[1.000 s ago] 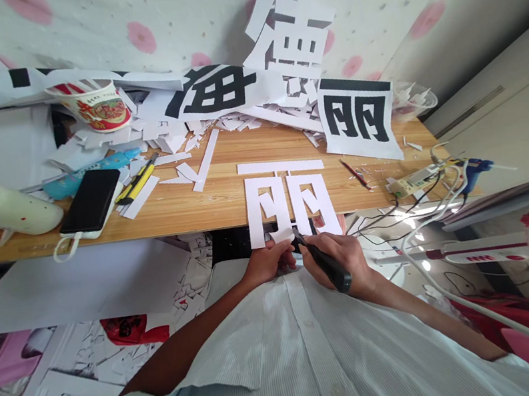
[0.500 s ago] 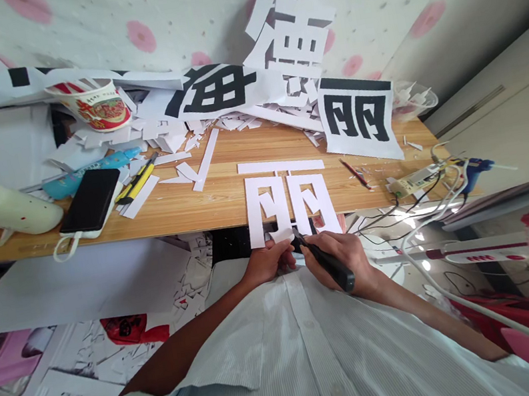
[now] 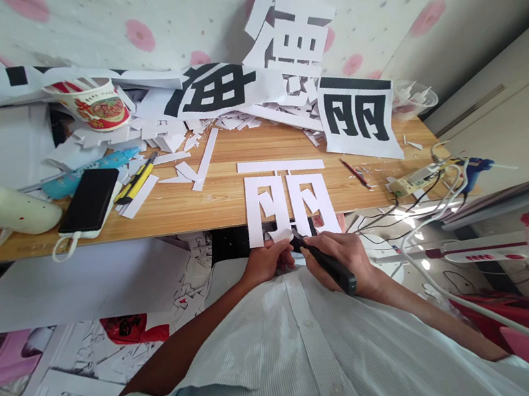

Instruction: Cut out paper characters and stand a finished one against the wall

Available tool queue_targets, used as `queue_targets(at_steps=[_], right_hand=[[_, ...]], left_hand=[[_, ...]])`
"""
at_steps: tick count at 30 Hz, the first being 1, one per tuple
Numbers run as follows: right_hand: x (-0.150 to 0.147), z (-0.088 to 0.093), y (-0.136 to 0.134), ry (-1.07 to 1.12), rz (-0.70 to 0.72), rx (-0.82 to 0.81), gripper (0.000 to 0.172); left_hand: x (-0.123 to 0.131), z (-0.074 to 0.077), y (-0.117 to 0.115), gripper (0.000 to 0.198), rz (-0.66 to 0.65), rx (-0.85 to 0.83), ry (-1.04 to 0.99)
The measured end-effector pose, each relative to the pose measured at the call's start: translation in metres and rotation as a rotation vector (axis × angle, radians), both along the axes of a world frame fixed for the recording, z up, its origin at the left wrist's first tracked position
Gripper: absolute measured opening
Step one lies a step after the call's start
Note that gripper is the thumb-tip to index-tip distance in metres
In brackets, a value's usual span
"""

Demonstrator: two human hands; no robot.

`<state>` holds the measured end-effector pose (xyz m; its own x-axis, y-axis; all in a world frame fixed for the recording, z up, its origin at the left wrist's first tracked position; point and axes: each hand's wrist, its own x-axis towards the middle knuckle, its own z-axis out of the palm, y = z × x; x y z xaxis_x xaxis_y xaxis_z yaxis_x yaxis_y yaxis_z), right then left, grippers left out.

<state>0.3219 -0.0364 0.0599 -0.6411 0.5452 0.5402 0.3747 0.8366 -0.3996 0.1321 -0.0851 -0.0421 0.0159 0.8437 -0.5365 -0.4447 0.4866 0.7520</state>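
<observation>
A white cut-out character (image 3: 254, 210) lies partly on the wooden table and juts over its front edge towards my shirt. My left hand (image 3: 268, 261) pinches its lower left part between thumb and fingers. In my right hand (image 3: 348, 255) is a black utility knife (image 3: 331, 262), its tip against the cut-out's lower edge near the middle. The blade itself is too small to make out clearly. Behind, a printed sheet (image 3: 357, 116) bears the same character in black.
On the wooden table (image 3: 179, 202) lie a phone (image 3: 89, 199), a yellow cutter (image 3: 137, 181), a pencil (image 3: 355, 173) and paper offcuts. A bottle (image 3: 7, 210) and a noodle cup (image 3: 99, 104) are at left. A power strip (image 3: 416, 180) and a blue glue gun (image 3: 476, 173) trail cables at right.
</observation>
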Motion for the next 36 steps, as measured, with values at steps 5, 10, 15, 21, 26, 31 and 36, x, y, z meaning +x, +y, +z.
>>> queue_targets(at_steps=[5, 10, 15, 21, 26, 31, 36], right_hand=[[0.001, 0.004, 0.000, -0.028, 0.022, 0.003, 0.009], [0.002, -0.004, 0.001, 0.004, -0.056, -0.003, 0.008], [-0.001, -0.010, 0.002, 0.044, -0.103, -0.007, 0.009], [-0.004, -0.011, 0.000, 0.031, -0.088, 0.002, 0.011], [-0.005, -0.015, 0.000, 0.034, -0.073, 0.023, 0.012], [-0.004, -0.014, 0.000, 0.045, -0.039, 0.020, 0.014], [-0.002, -0.014, 0.001, 0.041, -0.013, 0.019, 0.019]], left_hand=[[0.000, -0.002, 0.001, 0.046, 0.004, -0.010, 0.005], [0.000, -0.007, 0.002, 0.049, 0.016, -0.027, 0.004], [0.000, -0.008, 0.001, 0.048, 0.011, -0.024, 0.003], [-0.001, -0.006, 0.000, 0.045, 0.009, -0.017, 0.016], [0.000, -0.007, 0.000, 0.045, 0.007, -0.013, 0.011], [0.000, -0.004, -0.001, 0.043, 0.014, -0.009, 0.007], [-0.001, -0.001, 0.000, 0.042, 0.012, 0.006, 0.006]])
